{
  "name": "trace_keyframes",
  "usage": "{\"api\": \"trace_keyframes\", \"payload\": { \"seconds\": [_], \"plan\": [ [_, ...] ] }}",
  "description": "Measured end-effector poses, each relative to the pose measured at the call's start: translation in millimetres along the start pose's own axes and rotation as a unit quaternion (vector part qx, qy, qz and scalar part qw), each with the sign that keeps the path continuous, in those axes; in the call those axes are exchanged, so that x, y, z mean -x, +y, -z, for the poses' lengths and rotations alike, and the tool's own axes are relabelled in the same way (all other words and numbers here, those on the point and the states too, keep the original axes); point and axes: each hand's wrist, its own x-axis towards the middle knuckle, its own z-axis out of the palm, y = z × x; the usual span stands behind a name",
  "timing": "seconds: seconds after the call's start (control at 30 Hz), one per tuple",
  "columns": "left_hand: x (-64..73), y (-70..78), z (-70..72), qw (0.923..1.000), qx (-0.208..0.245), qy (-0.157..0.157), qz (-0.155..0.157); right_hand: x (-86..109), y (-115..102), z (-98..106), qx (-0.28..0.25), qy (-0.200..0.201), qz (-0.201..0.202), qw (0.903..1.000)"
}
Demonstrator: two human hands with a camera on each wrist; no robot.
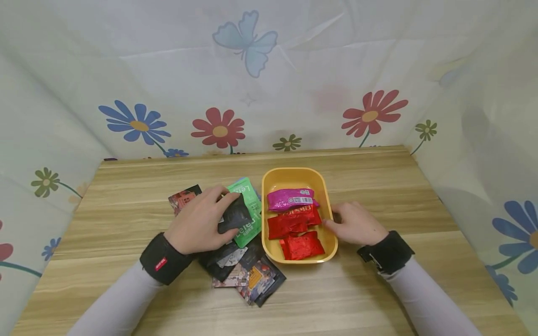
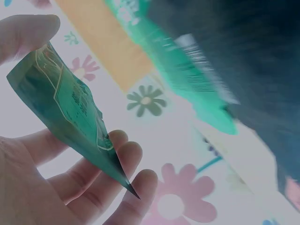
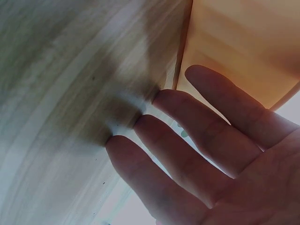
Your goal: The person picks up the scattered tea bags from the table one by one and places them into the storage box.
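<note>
A small dark packet [image 1: 235, 215] is pinched by my left hand [image 1: 206, 219], over a pile of sachets. In the left wrist view, its greenish printed face [image 2: 72, 103] shows between thumb and fingers. Under and beside that hand lie a bright green sachet [image 1: 248, 212] and several black ones [image 1: 218, 261]. My right hand [image 1: 357, 223] is at the right side of a yellow plastic basket [image 1: 294, 175], thumb at the rim. Its fingers are extended in the right wrist view, fingertips down at the table [image 3: 70, 93]. In the basket lie a purple packet [image 1: 290, 199] and red packets [image 1: 302, 245].
Printed sachets [image 1: 256, 280] spread over the table in front of the left hand, left of the basket. Another dark sachet with a red picture [image 1: 183, 198] lies beyond that hand. A flower-patterned curtain [image 1: 294, 93] encloses the wooden table at the back and sides.
</note>
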Motion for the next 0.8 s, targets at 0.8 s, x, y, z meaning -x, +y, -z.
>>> {"api": "trace_keyframes", "payload": {
  "seconds": [0.8],
  "plan": [
    [-69.4, 86.9, 4.3, 0.9906, 0.046, -0.024, -0.127, -0.9, 3, -3, -0.001, 0.007, 0.010, 0.9999]
  ]
}}
